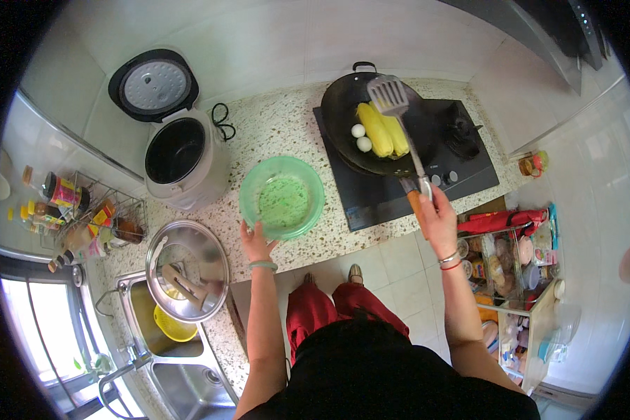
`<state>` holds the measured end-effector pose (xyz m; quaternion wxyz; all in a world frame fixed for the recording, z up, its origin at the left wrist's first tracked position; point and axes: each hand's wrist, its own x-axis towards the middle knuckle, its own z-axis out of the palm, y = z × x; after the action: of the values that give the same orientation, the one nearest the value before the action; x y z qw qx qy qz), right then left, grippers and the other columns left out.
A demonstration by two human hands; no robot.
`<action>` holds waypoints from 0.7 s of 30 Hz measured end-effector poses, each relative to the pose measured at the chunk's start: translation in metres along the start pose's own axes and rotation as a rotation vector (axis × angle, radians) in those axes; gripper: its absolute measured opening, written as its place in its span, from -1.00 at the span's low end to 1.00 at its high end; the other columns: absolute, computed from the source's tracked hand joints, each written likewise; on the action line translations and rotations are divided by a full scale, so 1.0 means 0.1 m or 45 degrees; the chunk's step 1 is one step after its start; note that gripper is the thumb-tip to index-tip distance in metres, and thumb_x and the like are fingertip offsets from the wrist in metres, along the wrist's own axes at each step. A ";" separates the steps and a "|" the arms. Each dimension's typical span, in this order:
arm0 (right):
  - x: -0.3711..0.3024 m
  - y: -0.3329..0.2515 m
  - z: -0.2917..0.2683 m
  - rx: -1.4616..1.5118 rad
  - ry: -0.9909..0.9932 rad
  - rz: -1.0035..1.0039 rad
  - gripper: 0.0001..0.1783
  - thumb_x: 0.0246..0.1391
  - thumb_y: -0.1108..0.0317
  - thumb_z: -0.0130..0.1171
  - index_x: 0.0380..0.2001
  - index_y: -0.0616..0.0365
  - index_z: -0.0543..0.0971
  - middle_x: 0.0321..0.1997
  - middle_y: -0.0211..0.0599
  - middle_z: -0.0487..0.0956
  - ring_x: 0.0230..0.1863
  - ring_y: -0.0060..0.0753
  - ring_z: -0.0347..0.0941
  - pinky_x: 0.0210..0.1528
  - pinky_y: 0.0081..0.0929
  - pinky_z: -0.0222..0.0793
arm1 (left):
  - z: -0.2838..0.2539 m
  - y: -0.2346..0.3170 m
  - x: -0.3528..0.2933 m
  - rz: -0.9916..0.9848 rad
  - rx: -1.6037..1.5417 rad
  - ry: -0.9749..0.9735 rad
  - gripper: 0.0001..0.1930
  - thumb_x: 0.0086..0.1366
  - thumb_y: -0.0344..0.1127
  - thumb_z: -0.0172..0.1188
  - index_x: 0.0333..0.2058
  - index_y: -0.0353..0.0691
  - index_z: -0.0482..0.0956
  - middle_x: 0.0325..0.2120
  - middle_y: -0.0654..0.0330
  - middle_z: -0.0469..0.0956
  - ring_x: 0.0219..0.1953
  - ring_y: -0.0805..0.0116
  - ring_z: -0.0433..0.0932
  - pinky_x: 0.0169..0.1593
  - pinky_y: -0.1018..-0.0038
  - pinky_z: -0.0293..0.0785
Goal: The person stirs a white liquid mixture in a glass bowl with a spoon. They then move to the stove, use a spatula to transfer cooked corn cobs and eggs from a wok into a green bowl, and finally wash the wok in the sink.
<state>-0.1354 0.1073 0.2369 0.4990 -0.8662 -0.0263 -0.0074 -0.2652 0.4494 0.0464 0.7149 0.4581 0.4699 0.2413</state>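
A translucent green bowl (313,206) stands on the speckled counter, and my left hand (257,241) grips its near-left rim. Its speckled bottom could be contents or the counter showing through; I cannot tell which. My right hand (437,217) is closed around the handle of a slotted spatula (388,96), whose metal head hovers over the wok. In the black wok (343,98) on the stove lie two yellow corn cobs (376,133) and two white eggs (363,144). The wok's wooden handle (414,204) runs beside my right hand.
At the left, a rice cooker (217,157) stands with its lid up. A glass lid (213,245) rests by the sink (157,336), which holds a yellow basket (175,327). Bottles fill a wire rack (129,213). A loaded shelf cart (532,308) is at the right.
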 end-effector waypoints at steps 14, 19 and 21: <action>1.15 0.71 -1.08 -0.747 -0.199 -0.234 -0.66 0.16 0.25 0.18 -0.05 0.18 0.56 -0.24 0.10 0.63 -0.19 0.24 0.55 -0.21 0.02 0.48 | 2.87 0.57 -1.12 1.317 1.098 -0.349 -0.76 0.19 -0.35 0.23 -0.14 -0.04 0.66 -0.13 0.20 0.61 0.03 0.13 0.48 0.08 0.16 0.29; 1.50 0.83 -1.18 -0.606 -0.392 -0.158 -0.64 0.15 0.24 0.18 -0.04 0.20 0.57 -0.22 0.10 0.62 -0.15 0.22 0.54 -0.15 -0.05 0.48 | 3.49 0.41 -1.05 1.344 1.470 -0.360 -0.72 0.11 -0.42 0.19 -0.19 0.01 0.71 -0.14 0.26 0.51 0.08 0.19 0.36 0.14 0.08 0.15; 1.59 0.87 -1.22 -0.496 -0.518 -0.108 -0.64 0.18 0.23 0.17 -0.04 0.24 0.56 -0.31 0.02 0.64 -0.29 0.07 0.59 -0.25 -0.17 0.47 | 3.59 0.37 -1.01 1.346 1.554 -0.340 -0.69 0.08 -0.44 0.18 -0.20 0.03 0.72 -0.16 0.25 0.49 0.09 0.18 0.35 0.14 0.09 0.15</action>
<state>0.0293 -0.0351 0.2292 0.3069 -0.9276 -0.1601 0.1408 0.0139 0.2343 0.1749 0.1816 0.9525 0.1514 0.1917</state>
